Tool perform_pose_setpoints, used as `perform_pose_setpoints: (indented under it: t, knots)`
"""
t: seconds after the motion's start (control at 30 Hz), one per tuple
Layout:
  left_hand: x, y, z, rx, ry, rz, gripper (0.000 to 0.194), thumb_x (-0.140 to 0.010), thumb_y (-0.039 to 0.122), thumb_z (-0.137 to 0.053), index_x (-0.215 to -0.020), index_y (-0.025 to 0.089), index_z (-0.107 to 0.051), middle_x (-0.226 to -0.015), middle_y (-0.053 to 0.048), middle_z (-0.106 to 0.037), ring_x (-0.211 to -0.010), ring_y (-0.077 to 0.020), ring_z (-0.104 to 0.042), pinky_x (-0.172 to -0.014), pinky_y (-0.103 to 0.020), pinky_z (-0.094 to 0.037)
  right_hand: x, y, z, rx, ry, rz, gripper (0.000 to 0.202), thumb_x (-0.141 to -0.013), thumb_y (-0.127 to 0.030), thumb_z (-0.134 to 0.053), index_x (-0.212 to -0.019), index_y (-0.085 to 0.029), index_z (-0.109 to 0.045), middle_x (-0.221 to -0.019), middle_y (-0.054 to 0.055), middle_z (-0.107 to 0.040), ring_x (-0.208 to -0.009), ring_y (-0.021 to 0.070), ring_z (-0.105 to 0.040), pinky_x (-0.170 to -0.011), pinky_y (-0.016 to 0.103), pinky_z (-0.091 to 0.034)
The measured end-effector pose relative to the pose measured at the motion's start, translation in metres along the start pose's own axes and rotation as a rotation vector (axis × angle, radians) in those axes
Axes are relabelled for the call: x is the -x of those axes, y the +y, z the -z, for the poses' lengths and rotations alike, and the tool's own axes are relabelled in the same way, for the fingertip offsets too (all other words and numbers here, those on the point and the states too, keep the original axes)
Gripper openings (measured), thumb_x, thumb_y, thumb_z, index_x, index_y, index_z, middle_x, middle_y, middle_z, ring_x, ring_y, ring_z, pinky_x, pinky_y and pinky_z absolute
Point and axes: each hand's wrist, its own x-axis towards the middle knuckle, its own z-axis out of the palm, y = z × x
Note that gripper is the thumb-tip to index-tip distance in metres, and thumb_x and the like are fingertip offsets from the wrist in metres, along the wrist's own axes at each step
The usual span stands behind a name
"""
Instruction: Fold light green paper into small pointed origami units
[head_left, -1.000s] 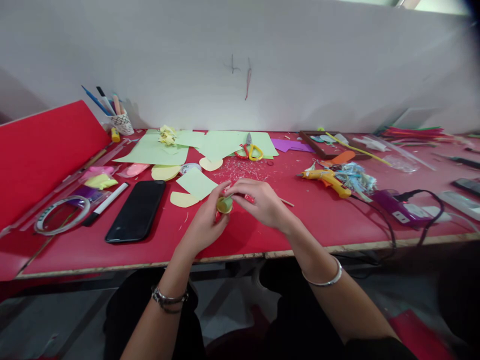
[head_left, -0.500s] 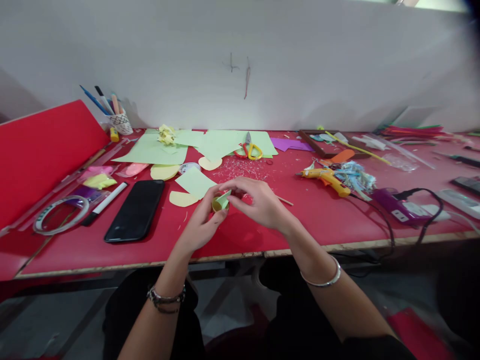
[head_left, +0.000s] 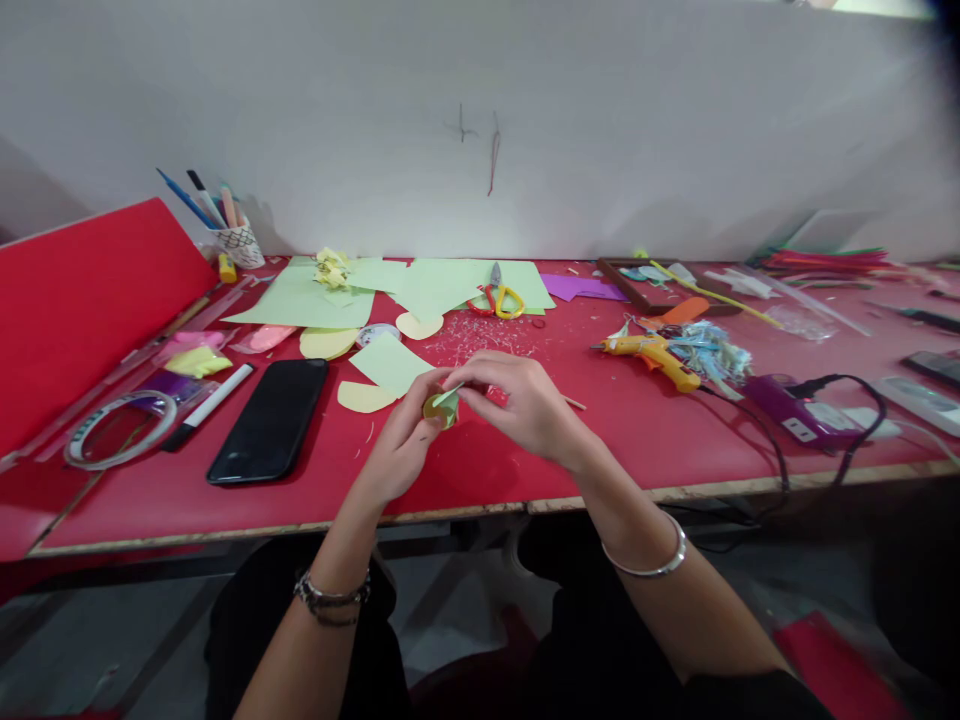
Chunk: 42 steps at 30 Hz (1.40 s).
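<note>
My left hand (head_left: 403, 440) is closed round a small yellow-green paper roll (head_left: 440, 411), whose round opening faces me. My right hand (head_left: 514, 405) pinches a light green paper piece (head_left: 450, 396) at the roll's top edge. Both hands meet above the red table (head_left: 480, 475). Just left of them lie a pale green sheet (head_left: 391, 365) and a cream paper piece (head_left: 366, 397). Scissors (head_left: 496, 297) with red and yellow handles rest behind the hands on green paper.
A black phone (head_left: 270, 422), a marker (head_left: 208, 407) and a tape roll (head_left: 121, 430) lie left. To the right are a yellow glue gun (head_left: 651, 358), a purple power adapter (head_left: 802, 412) with a black cable, and a brown tray (head_left: 637, 289).
The green piece has tilted flatter over the roll's opening. My left thumb has shifted slightly back, and more of the roll's lower side shows.
</note>
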Motion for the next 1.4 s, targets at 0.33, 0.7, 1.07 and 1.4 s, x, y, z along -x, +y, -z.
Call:
perform_pose_setpoints:
  t: [0.33, 0.7, 1.07, 1.4]
  knots:
    - [0.0006, -0.0022, -0.0009, -0.098, 0.05, -0.001, 0.034, -0.083, 0.028, -0.038, -0.112, 0.02, -0.054, -0.114, -0.004, -0.058, -0.111, -0.0212, -0.048, -0.088, -0.032, -0.043, 0.0037, -0.0002, -0.0023, 0.157, -0.066, 0.134, 0.025, -0.086, -0.011, -0.04, -0.098, -0.019, -0.06, -0.089, 0.006, -0.058, -0.082, 0.0139, -0.054, -0.07, 0.026, -0.046]
    - [0.0008, -0.006, -0.0005, -0.037, 0.084, 0.077, 0.039, -0.089, 0.037, -0.031, -0.116, 0.018, -0.052, -0.121, -0.007, -0.054, -0.116, -0.0202, -0.045, -0.096, -0.033, -0.037, 0.0023, -0.0056, -0.0033, 0.025, -0.02, 0.088, 0.022, -0.084, -0.015, -0.045, -0.102, -0.018, -0.057, -0.088, 0.004, -0.057, -0.078, 0.0121, -0.054, -0.072, 0.026, -0.046]
    - [-0.0014, -0.0018, -0.0018, 0.038, 0.045, -0.022, 0.037, -0.088, 0.033, -0.04, -0.122, 0.022, -0.038, -0.123, -0.008, -0.046, -0.113, -0.0169, -0.044, -0.091, -0.028, -0.041, 0.001, 0.0005, -0.0031, -0.001, 0.0, -0.02, 0.016, -0.082, -0.022, -0.053, -0.096, -0.018, -0.06, -0.084, 0.002, -0.057, -0.07, 0.0098, -0.053, -0.068, 0.022, -0.044]
    - [-0.0023, -0.0067, -0.0022, 0.158, -0.024, -0.001, 0.037, -0.085, 0.029, -0.048, -0.121, 0.021, -0.042, -0.124, -0.009, -0.048, -0.11, -0.0175, -0.049, -0.093, -0.031, -0.04, 0.0014, 0.0023, -0.0043, -0.084, 0.033, -0.034, 0.013, -0.081, -0.018, -0.054, -0.091, -0.017, -0.062, -0.083, 0.002, -0.058, -0.07, 0.0093, -0.053, -0.068, 0.023, -0.044]
